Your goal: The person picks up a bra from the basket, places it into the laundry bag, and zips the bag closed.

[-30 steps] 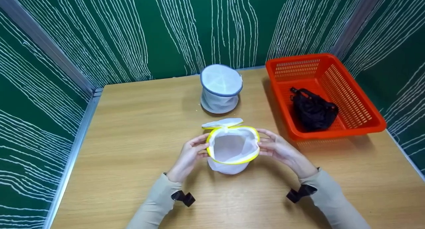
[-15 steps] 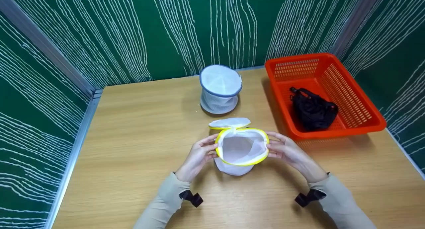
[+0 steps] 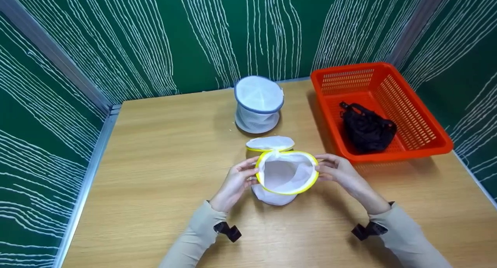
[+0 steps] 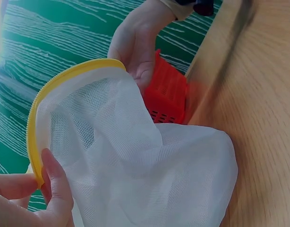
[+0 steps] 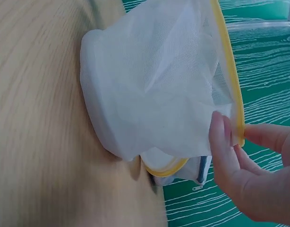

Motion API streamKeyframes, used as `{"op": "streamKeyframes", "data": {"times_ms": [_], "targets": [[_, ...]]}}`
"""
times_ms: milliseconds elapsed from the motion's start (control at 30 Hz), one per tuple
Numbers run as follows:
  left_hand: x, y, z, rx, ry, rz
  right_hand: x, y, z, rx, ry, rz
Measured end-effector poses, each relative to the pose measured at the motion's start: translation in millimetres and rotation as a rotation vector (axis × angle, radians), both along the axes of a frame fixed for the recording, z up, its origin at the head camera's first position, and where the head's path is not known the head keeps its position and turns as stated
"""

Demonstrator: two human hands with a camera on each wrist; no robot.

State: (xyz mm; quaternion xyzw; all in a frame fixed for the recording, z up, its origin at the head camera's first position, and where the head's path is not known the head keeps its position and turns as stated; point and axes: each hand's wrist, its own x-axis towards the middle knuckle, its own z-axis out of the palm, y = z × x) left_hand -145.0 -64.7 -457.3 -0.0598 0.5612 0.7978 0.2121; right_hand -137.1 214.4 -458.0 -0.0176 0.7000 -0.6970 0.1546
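A white mesh laundry bag (image 3: 275,198) with a yellow zipper rim stands on the table, its round mouth facing up and its lid (image 3: 270,143) folded back behind. My left hand (image 3: 237,180) pinches the left side of the yellow rim, thumb against fingers, as the left wrist view shows closely. On the opposite side my right hand (image 3: 341,174) pinches the rim too; in the right wrist view its fingers (image 5: 220,137) press the mesh against the zipper edge. Soft folds run down the bag's wall (image 4: 159,175). Inside, no object shows.
Behind the bag stands a second mesh laundry bag (image 3: 256,120) with a blue-grey rim and its lid on. An orange-red plastic basket (image 3: 392,157) at the right holds a black bundled fabric item (image 3: 369,130). Green walls with white lines border the wooden table (image 3: 155,163).
Both hands have shifted the yellow-rimmed bag's mouth to the right, and the rim now looks wider and rounder. The folded-back lid moved right with it. The other bag and basket stay put.
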Motion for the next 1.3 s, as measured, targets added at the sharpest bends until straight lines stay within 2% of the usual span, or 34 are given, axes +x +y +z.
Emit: {"op": "streamKeyframes", "data": {"times_ms": [133, 267, 367, 633, 833, 1067, 1300], "targets": [[0.5, 0.8, -0.8, 0.000, 0.002, 0.004, 0.7, 3.5, 10.8, 0.195, 0.106, 0.047], [1.1, 0.4, -0.8, 0.004, 0.003, 0.011, 1.6, 9.4, 22.5, 0.341, 0.248, 0.116], [1.4, 0.0, -0.6, 0.003, 0.002, 0.018, 1.2, 14.2, 32.4, 0.425, 0.308, 0.137], [1.8, -0.5, -1.6, 0.010, -0.014, 0.033, -6.6, 26.8, 58.4, 0.615, 0.373, 0.124], [1.3, 0.5, -0.1, 0.020, -0.025, 0.044, -21.0, 36.7, 72.3, 0.798, 0.439, 0.101], [1.2, 0.1, -0.6, 0.006, -0.033, 0.047, -45.1, 53.4, 74.6, 1.046, 0.553, 0.071], [1.7, -1.9, -1.4, 0.008, -0.037, 0.049, -69.6, 68.3, 70.6, 1.225, 0.500, 0.121]]}}
